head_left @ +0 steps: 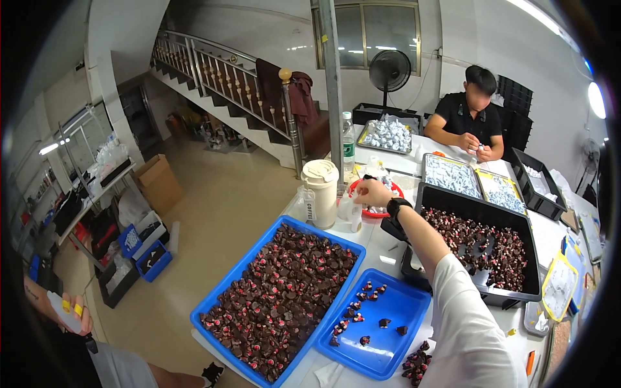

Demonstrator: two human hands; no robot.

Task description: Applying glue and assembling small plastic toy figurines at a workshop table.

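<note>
My right hand, in a white sleeve with a black watch, reaches across the table. Its fingers are closed at the top of a small translucent white bottle. A red bowl with whitish pieces is just behind this hand. Left of it stands a large cream tumbler. Nearer lies a deep blue tray heaped with small dark brown and red pieces. Beside that, a shallow blue tray bears several such pieces. My left hand is out of view.
A black bin of similar pieces stands right of my arm. Across the table a co-worker handles a small white piece near metal trays. At the far left is another person's hand. A clear water bottle stands behind the tumbler.
</note>
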